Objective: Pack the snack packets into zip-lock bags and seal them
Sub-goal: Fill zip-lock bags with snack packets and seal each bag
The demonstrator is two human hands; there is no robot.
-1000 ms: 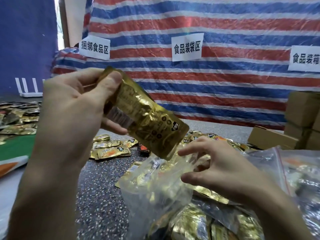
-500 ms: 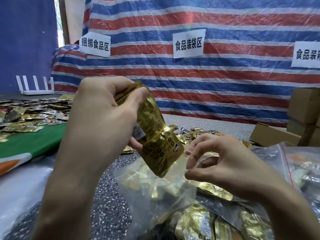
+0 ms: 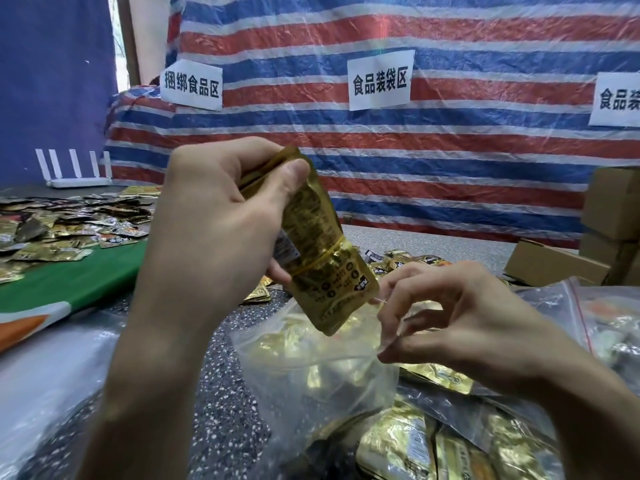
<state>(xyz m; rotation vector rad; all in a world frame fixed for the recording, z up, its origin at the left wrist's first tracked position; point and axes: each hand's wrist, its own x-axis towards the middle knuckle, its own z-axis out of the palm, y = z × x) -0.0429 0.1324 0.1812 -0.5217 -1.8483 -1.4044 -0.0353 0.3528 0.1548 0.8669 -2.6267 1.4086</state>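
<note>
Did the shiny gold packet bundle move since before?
Yes. Against the white middle wall sign, the shiny gold packet bundle has dropped lower and turned more upright.

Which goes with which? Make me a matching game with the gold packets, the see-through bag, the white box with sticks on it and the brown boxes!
Things
1. gold packet bundle
2. zip-lock bag
3. white router
4. cardboard boxes

Places
a. stacked at the far right
b. gripped in the left hand
c. far left at the back, antennas up
d. top edge pinched by the right hand

Pairs: 1-b, 2-d, 3-c, 4-a
</note>
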